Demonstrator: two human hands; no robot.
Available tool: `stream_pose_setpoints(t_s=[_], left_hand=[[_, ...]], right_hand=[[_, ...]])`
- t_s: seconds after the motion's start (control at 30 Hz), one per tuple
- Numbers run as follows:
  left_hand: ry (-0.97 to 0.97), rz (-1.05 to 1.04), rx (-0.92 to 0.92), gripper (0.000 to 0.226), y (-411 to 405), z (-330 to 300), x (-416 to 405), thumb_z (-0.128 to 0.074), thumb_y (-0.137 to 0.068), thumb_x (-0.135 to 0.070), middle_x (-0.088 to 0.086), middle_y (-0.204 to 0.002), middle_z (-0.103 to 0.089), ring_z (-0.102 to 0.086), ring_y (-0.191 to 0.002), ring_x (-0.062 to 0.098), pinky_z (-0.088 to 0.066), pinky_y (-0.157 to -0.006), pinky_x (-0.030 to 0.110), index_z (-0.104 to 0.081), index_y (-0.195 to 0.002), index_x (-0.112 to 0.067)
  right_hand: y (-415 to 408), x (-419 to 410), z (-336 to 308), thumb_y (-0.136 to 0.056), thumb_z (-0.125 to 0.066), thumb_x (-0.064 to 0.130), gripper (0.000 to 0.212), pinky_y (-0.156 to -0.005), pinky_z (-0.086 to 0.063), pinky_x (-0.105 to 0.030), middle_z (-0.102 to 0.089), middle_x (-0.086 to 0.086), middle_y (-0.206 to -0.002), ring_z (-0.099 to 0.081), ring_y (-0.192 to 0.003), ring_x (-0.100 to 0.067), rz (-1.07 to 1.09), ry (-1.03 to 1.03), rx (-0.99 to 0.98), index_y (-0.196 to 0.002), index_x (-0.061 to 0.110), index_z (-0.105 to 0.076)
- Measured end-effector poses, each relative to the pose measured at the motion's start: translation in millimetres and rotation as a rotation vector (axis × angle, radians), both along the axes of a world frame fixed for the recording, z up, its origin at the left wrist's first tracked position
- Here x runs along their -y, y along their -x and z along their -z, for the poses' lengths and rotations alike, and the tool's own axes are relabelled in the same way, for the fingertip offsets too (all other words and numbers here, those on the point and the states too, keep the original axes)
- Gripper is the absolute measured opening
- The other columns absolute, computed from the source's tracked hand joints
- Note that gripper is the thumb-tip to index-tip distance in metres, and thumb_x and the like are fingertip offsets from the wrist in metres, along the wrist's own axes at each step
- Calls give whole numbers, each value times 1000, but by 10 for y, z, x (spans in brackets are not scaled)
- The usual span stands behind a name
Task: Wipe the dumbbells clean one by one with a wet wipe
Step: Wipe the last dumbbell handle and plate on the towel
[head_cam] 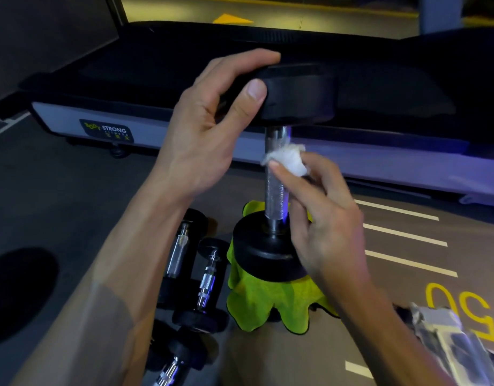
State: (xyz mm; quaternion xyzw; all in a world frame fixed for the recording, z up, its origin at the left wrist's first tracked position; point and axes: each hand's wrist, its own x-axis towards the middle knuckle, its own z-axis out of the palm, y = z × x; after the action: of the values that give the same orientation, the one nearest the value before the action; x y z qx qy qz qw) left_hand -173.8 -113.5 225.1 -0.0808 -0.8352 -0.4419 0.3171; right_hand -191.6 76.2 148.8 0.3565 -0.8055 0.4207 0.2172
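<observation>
Mid-frame: dumbbell (276, 174) upright on green cloth (257, 299), long axis vertical. Left hand (201, 135) clamps top head, steadying. Right hand (323, 218) pinches wipe (289, 160) against upper handle; unwiped knurl lies below. Spare dumbbells (190, 274) lower left on floor.

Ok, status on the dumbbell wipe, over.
Left hand grips upright dumbbell by top head. Right hand pinches wipe against handle. Dumbbell stands on green cloth. Nothing in the way.
</observation>
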Motion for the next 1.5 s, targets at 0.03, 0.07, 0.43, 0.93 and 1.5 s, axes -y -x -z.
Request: stream_pose_setpoints(t_s=[0.03,0.07,0.43,0.93,1.5], left_hand=[[-4,-3,1,30,3,9,12,-50,-112,-22,0,-138,-61,-57,-134,17,-46,-115,40,-58,-141,-19],[-6,-1,-1,30,4,17,18,-50,-112,-21,2,-138,-61,-58,-134,18,-47,-115,42,-58,-141,-18],[-15,-4,-3,31,18,18,46,-49,-113,-19,6,-139,-62,-59,-133,17,-47,-112,35,-57,-142,-15],[-15,-10,-1,33,19,39,50,-48,-113,-20,8,-141,-61,-57,-136,23,-46,-115,52,-57,-144,-12],[2,27,-39,29,-46,39,-10,-49,-112,-19,3,-139,-60,-56,-136,23,-44,-117,52,-55,-140,-20]], right_hand=[[-31,-46,33,-98,-56,-9,46,-106,-45,-19,-56,-15,-143,-62,-117,-20,-2,-39,17,-138,10,-68],[-28,-59,26,-98,-58,-8,48,-111,-44,-22,-54,-15,-150,-61,-125,-23,-1,-60,24,-141,11,-65],[-59,-77,-68,-97,-51,0,46,-109,-50,-38,-59,-10,-146,-59,-133,-27,6,-135,-52,-140,6,-64],[99,-4,-259,-91,-53,-4,40,-113,-36,-27,-63,-13,-140,-52,-123,-30,-127,-224,-203,-127,0,-69],[13,-148,-21,-91,-57,13,32,-84,-48,-44,-72,16,-127,-45,-94,-20,-230,-284,-81,-109,22,-81]])
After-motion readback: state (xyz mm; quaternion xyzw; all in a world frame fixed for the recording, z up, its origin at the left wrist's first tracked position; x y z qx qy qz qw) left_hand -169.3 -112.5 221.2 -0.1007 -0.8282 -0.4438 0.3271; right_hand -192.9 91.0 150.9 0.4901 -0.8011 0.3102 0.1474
